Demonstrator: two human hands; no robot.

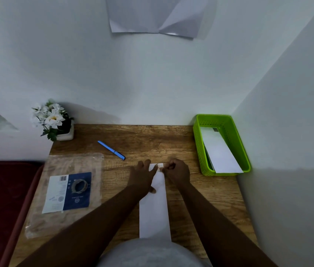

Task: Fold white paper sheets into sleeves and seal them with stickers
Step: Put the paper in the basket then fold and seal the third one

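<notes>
Wooden tabletop (200, 197), pushed into a corner of pale walls, seen from the head view looking down. Folded white paper sleeve (155, 212) lies lengthwise down the middle of it, a long narrow strip, near end at the person's body, far end between the two hands. Small pale sticker (160, 166) sits at the far end of the sleeve, partly hidden by fingers; its print is too small to read.

Left hand (142, 176) lies flat on the sleeve's left edge, fingers straight and slightly spread, fingertips by the sticker, thumb on the paper lower down. Right hand (177, 171) is curled, its fingertips pinching at the sticker's right side on the sleeve's far end.

Blue pen (111, 150) lies at an angle beyond the left hand, apart from it. Green plastic basket (229, 122) stands at the right wall, with white folded sheets (219, 151) leaning inside. Clear plastic bag (65, 189) lies flat on the left, holding a blue-and-white printed card (67, 191). White flower pot (56, 120) stands in the far left corner. Sheet of paper (158, 14) hangs on the far wall above.
</notes>
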